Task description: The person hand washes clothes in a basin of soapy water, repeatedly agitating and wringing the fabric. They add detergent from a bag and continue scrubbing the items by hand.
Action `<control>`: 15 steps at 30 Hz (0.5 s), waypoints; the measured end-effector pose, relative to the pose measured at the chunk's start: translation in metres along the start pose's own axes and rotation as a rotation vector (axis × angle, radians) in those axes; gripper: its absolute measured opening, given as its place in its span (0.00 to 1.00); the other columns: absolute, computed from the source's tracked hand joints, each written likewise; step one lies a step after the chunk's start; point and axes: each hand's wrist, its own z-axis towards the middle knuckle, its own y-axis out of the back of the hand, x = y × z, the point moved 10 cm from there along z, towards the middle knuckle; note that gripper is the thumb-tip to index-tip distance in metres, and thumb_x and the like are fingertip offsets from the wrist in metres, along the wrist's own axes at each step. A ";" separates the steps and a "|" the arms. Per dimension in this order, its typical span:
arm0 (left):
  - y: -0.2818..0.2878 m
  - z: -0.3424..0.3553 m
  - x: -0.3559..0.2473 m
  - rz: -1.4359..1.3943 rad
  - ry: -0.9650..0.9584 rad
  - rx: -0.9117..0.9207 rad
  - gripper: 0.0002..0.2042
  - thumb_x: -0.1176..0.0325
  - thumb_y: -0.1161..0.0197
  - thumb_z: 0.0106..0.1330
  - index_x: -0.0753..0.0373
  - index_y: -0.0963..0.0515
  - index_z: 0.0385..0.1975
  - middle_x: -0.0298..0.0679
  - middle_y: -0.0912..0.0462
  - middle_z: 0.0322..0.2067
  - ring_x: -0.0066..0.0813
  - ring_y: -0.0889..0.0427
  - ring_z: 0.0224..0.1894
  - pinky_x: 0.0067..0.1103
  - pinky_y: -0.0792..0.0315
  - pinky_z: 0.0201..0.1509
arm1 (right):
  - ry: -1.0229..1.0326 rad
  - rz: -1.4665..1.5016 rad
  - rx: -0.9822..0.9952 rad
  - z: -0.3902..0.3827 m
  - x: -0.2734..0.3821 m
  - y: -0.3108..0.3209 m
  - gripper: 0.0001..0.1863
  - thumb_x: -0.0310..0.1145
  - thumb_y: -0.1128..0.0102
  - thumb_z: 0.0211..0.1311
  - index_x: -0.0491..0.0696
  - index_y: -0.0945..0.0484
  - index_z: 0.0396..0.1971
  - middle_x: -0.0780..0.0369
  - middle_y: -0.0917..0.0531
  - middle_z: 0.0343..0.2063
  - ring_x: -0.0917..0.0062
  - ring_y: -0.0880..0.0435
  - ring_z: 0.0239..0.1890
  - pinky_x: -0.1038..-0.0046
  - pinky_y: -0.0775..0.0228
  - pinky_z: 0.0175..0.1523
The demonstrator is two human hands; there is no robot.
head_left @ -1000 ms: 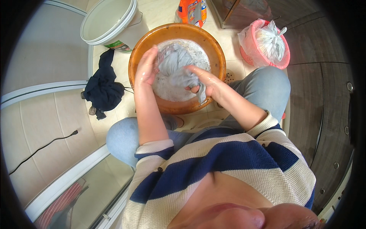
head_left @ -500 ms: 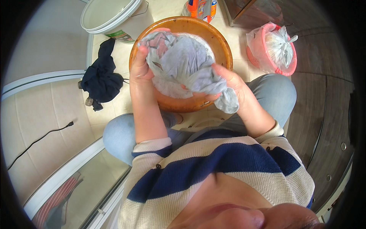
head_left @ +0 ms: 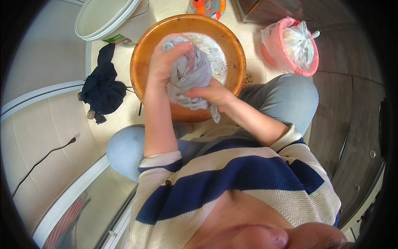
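A wet, bunched grey garment point(head_left: 188, 72) is held between my two hands over an orange-brown basin point(head_left: 235, 62). My left hand point(head_left: 168, 56) closes over its upper left end, with the thumb across the cloth. Lower down, my right hand point(head_left: 211, 93) grips the near end, and a twisted tip of cloth hangs beneath it. Soapy water point(head_left: 215, 56) with white suds shows in the basin to the right of the garment. The fingers behind the cloth are hidden.
A white bucket point(head_left: 124, 25) stands at the far left, with dark clothing point(head_left: 105, 87) on the floor nearby. Behind the basin is an orange package point(head_left: 207, 7). A pink bin point(head_left: 286, 41) with a plastic bag sits right, by dark cabinets point(head_left: 331, 108). A black cable point(head_left: 43, 157) lies left.
My hands have come closer together, and the stretched garment is now bunched into a more upright bundle. My right hand has moved left. The whole view has shifted slightly.
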 end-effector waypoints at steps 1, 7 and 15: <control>-0.001 0.002 0.001 0.045 -0.021 -0.011 0.15 0.71 0.31 0.53 0.66 0.24 0.40 0.36 0.19 0.31 0.22 0.21 0.33 0.19 0.26 0.36 | 0.023 -0.030 -0.029 0.002 0.000 0.004 0.33 0.28 0.30 0.42 0.43 0.28 0.53 0.60 0.20 0.45 0.74 0.21 0.47 0.74 0.31 0.53; 0.005 0.007 0.017 0.183 -0.137 -0.154 0.15 0.68 0.29 0.52 0.66 0.22 0.37 0.36 0.18 0.30 0.22 0.21 0.33 0.19 0.27 0.38 | 0.141 -0.238 -0.172 0.019 -0.007 0.031 0.32 0.30 0.28 0.39 0.42 0.26 0.50 0.60 0.19 0.43 0.74 0.21 0.45 0.73 0.29 0.51; 0.011 0.000 0.015 0.423 -0.304 -0.369 0.15 0.65 0.27 0.50 0.66 0.21 0.34 0.39 0.17 0.30 0.26 0.20 0.33 0.21 0.27 0.41 | 0.260 -0.387 -0.292 0.029 -0.012 0.052 0.31 0.35 0.26 0.36 0.41 0.24 0.46 0.57 0.17 0.39 0.71 0.19 0.42 0.73 0.29 0.49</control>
